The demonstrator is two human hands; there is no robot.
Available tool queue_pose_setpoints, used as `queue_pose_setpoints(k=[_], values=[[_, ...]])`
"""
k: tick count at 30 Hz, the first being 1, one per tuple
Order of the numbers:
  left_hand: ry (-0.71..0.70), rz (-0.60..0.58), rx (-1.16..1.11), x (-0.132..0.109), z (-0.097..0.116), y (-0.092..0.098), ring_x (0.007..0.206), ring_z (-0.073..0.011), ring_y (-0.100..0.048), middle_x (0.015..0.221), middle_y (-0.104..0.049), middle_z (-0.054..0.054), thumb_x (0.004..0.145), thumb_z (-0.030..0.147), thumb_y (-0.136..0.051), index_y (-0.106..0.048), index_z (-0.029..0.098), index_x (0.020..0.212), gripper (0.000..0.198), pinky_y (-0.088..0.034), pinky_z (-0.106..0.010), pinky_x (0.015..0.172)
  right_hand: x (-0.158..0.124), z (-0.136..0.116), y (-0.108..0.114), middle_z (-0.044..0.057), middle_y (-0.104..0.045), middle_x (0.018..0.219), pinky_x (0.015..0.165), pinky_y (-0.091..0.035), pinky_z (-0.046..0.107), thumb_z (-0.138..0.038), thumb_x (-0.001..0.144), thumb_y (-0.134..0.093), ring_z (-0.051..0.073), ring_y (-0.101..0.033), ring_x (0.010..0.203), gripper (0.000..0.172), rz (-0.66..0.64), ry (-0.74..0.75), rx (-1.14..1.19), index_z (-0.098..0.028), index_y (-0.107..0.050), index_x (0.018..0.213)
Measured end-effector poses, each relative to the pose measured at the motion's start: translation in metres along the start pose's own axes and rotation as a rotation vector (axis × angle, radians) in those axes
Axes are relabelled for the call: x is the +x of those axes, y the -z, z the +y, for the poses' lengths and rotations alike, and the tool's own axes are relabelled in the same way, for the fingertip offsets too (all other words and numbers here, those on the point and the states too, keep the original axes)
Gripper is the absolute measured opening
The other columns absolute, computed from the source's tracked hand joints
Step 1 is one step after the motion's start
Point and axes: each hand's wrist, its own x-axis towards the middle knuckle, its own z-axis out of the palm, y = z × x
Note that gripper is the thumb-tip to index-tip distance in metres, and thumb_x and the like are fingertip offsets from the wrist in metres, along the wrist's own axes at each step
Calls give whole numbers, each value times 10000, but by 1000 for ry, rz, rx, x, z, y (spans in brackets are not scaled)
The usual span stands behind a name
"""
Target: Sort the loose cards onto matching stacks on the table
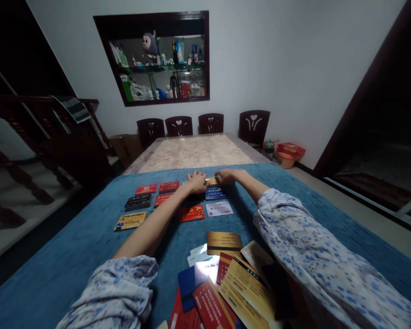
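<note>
At the far rows of cards, a gold card (pixel 212 182) lies between my two hands, just behind a blue card stack (pixel 215 193). My left hand (pixel 196 181) has its bent fingers at the gold card's left edge and partly covers a neighbouring card. From the other side, my right hand (pixel 227 176) pinches the gold card's right edge with curled fingers. Nearer me are a white card (pixel 219 209) and a red card (pixel 192 213). To the left sit a black card stack (pixel 138 201), a gold VIP card (pixel 130 221) and several red cards (pixel 146 189).
A loose pile of mixed cards (pixel 239 292) lies close to me, partly under my right sleeve. A blue cloth (pixel 85 242) covers the near part of the table (pixel 198 151). Dark chairs (pixel 211 123) stand at its far end, below a wall shelf (pixel 164 67).
</note>
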Motion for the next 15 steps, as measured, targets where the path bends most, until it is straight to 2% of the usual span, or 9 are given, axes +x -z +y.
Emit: queue_pose_setpoints(k=[4,9,15], values=[[-9,30,20,-10,1,5,1348,-336,-340,1392,-510,-157,811,170,-525,-492,202,1307,499,-337,-545,1019,-9,4,3,148,-673,1262,766,-521,253,-188,813,-606,226,-673,1064,678,19,-2,27,-183,-446,1472],[-28,76,3,-25,4,7,1347,-337,-331,1380,-515,-147,814,179,-515,-494,207,1313,501,-317,-547,1034,-33,8,11,101,-730,1120,794,-498,229,-71,751,-604,194,-688,988,770,63,14,39,-166,-415,1491],[-50,112,-25,-44,14,10,1339,-342,-324,1381,-510,-131,836,198,-506,-490,231,1334,499,-307,-554,1040,-64,10,15,76,-738,1072,782,-472,229,-67,739,-593,206,-674,997,625,143,6,15,-180,-572,1354]])
